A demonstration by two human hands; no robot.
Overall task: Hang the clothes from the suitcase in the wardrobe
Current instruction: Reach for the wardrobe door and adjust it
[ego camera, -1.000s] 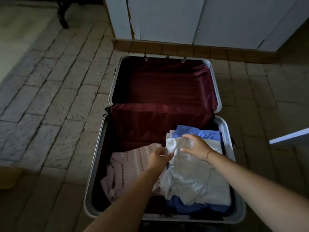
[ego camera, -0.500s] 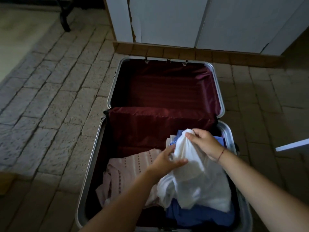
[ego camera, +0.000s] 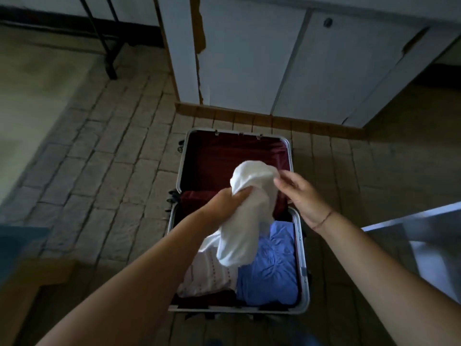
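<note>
While the left hand (ego camera: 228, 199) grips one white garment (ego camera: 239, 236), the right hand (ego camera: 301, 198) grip unclear, the suitcase (ego camera: 303, 248) holds others unhung.

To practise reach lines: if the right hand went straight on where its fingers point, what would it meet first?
The white garment, gripped by the left hand; the right hand may be touching it, depth unclear.

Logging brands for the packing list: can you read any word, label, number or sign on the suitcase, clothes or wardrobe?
No readable text anywhere.
white garment: plain, no print or tag showing.
pink garment: only rows of small marks, no letters.
blue garment: plain.
suitcase: no brand plate visible on rim or lining.
wardrobe: blank doors, one round knob.
</note>
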